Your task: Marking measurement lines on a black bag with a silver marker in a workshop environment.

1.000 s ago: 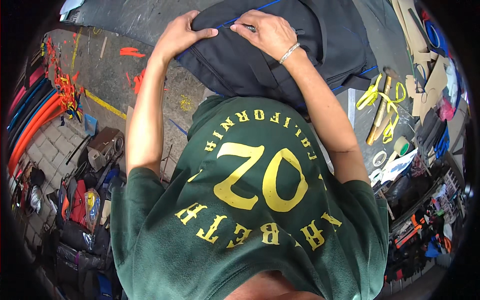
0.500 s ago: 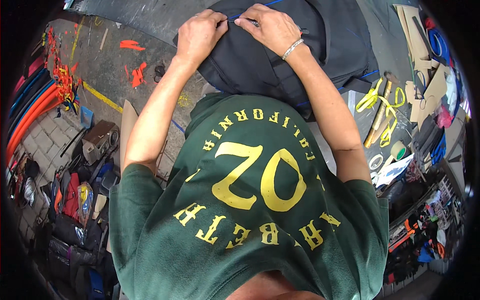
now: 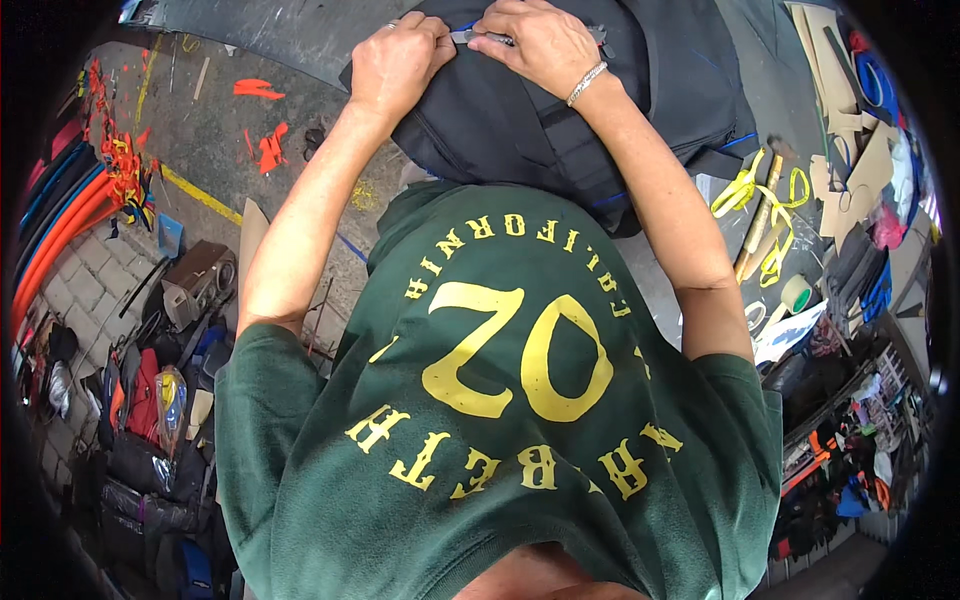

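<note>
A black fabric bag (image 3: 520, 130) with blue edging lies in front of me at the top of the view. My left hand (image 3: 398, 62) pinches the fabric along a blue-lined edge, its fingers closed. Close beside it, my right hand (image 3: 545, 48) is shut on a slim grey cutter knife (image 3: 492, 39). The knife's pale, silvery tip points left and reaches the left fingers. The palm hides most of its body, and its far end shows past the knuckles. A chain bracelet (image 3: 586, 84) circles my right wrist.
Right of the bag lie a wooden-handled hammer (image 3: 762, 218), yellow strap (image 3: 740, 187), tape roll (image 3: 796, 293) and cardboard pieces (image 3: 868, 165). Orange scraps (image 3: 270, 148) lie on the dark surface at left. Orange and blue tubing (image 3: 65, 235) curves at far left, above an old radio (image 3: 200, 283).
The grey knife's silvery tip now shows between my hands, where blue edging showed before. My right hand has shifted slightly up and left; the left hand has moved slightly left.
</note>
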`<state>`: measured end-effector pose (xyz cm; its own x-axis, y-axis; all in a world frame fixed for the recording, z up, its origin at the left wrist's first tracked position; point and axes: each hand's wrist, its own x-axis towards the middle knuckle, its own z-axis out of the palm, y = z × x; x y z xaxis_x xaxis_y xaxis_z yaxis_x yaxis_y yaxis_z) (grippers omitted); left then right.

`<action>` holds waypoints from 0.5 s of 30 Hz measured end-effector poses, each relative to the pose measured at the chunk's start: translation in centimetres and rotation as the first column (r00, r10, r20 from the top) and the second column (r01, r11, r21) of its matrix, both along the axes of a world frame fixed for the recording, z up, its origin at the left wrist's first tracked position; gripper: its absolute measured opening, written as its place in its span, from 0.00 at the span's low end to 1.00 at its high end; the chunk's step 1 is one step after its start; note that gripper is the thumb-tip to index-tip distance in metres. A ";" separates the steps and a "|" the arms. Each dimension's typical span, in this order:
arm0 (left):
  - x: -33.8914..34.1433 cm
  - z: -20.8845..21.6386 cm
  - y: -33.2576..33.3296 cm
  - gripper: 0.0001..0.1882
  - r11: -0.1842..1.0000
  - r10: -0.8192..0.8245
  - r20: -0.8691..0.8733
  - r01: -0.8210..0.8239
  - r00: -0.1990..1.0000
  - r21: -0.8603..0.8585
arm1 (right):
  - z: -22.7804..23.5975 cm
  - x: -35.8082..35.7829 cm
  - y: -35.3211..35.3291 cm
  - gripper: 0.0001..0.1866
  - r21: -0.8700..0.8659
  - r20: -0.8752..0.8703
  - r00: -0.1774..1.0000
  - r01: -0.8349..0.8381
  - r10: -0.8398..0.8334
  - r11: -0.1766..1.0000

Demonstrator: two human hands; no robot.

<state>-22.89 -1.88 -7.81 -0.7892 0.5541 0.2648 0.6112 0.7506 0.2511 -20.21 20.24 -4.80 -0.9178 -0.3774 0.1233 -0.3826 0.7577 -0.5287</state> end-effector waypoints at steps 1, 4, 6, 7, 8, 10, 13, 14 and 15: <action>0.0 0.0 0.1 0.09 1.000 0.006 0.013 -0.005 1.000 -0.015 | 0.0 0.0 0.0 0.13 -0.001 -0.001 1.000 0.001 -0.001 1.000; -0.2 -0.4 0.6 0.09 0.999 0.022 -0.011 -0.022 1.000 -0.032 | -0.1 0.0 -0.1 0.13 0.007 0.014 1.000 0.025 -0.025 1.000; -0.1 -0.6 1.1 0.10 0.999 0.036 -0.042 -0.038 0.998 -0.038 | -0.2 0.3 -0.3 0.14 -0.023 -0.070 0.995 0.066 -0.067 0.998; -0.1 -0.8 1.4 0.08 0.994 0.095 -0.021 -0.096 0.995 -0.060 | -0.3 0.4 -0.5 0.14 -0.022 -0.067 0.996 0.064 -0.065 0.998; 0.0 -0.9 1.6 0.07 0.984 0.155 0.002 -0.154 0.988 -0.085 | -0.3 0.5 -0.6 0.14 0.000 -0.022 0.995 0.102 -0.102 0.995; -0.1 -0.9 1.8 0.07 0.986 0.154 -0.029 -0.155 0.988 -0.057 | -0.4 0.6 -0.8 0.14 0.028 0.020 0.990 0.140 -0.141 0.990; -0.1 -0.9 1.9 0.07 0.986 0.164 -0.032 -0.165 0.986 -0.038 | -0.6 0.8 -1.0 0.13 0.033 0.031 0.988 0.147 -0.148 0.989; -0.1 -0.9 1.9 0.07 0.984 0.174 -0.007 -0.174 0.985 -0.048 | -0.6 0.9 -1.1 0.13 0.049 0.017 0.987 0.158 -0.159 0.986; -0.1 -1.0 1.9 0.07 0.983 0.177 -0.007 -0.177 0.984 -0.046 | -0.7 1.0 -1.3 0.13 0.065 0.000 0.986 0.169 -0.169 0.984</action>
